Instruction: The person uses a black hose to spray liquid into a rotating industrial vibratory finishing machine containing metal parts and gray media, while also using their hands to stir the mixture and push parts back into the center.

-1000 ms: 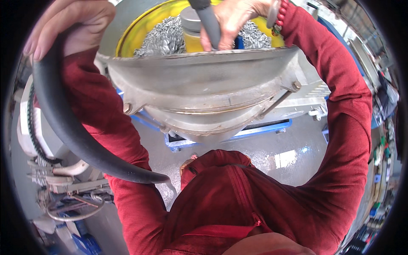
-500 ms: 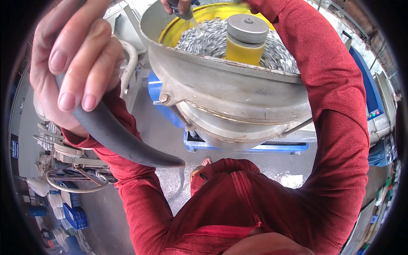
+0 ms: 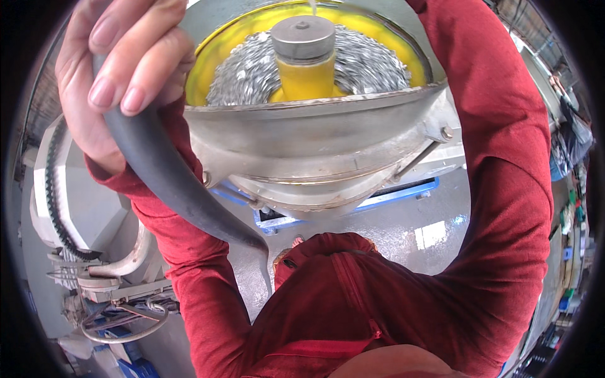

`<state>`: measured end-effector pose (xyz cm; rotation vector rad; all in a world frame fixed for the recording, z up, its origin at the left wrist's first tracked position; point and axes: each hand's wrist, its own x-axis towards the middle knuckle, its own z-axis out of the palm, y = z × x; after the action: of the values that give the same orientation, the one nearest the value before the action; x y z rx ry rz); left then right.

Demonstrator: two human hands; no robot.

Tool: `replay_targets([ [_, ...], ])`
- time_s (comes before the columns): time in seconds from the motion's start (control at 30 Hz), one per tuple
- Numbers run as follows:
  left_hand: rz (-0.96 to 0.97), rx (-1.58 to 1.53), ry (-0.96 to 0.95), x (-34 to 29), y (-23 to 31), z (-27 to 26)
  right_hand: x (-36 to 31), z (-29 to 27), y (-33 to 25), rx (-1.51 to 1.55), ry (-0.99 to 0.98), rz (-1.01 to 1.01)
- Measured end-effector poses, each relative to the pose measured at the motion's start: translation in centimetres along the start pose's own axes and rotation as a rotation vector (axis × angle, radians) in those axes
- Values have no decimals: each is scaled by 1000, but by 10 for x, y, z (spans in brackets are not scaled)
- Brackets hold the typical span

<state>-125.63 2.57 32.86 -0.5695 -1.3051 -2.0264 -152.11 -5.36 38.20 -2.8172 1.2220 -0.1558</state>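
Note:
My left hand, at the upper left, has its fingers wrapped round a thick dark grey hose. The hose curves down to the right in front of my sleeve, and a thin stream of what looks like water falls from its end. My right arm reaches up along the right side; its hand is beyond the upper edge. Ahead stands a large metal bowl lined in yellow. Small shiny metal pieces lie in it, blurred as if moving, around a central yellow post with a round metal cap.
Below the bowl is a blue-edged base on a wet grey floor. To the left stand a pale machine housing and a metal handwheel. Blue crates sit at the lower left. Various goods line the right edge.
The view has shifted, so the bowl appears further left and more of its contents shows. A hand with a dark nozzle at the top has left view. My left hand still grips the hose.

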Motion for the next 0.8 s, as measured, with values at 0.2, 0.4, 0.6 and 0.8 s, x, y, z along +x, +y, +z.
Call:
replay_targets([
  [0.2,-239,-62,-221,28,-19,0,-66,-5,9,-13,-129,247],
  [0.4,-264,-292,-266,41,-42,-8,-97,-9,-2,-81,-232,362],
  [0.6,-223,-279,-358,39,-38,1,-95,-18,3,-57,-216,228],
  [0.8,-259,-341,-82,-4,-8,10,-33,35,-25,276,-389,-3],
])
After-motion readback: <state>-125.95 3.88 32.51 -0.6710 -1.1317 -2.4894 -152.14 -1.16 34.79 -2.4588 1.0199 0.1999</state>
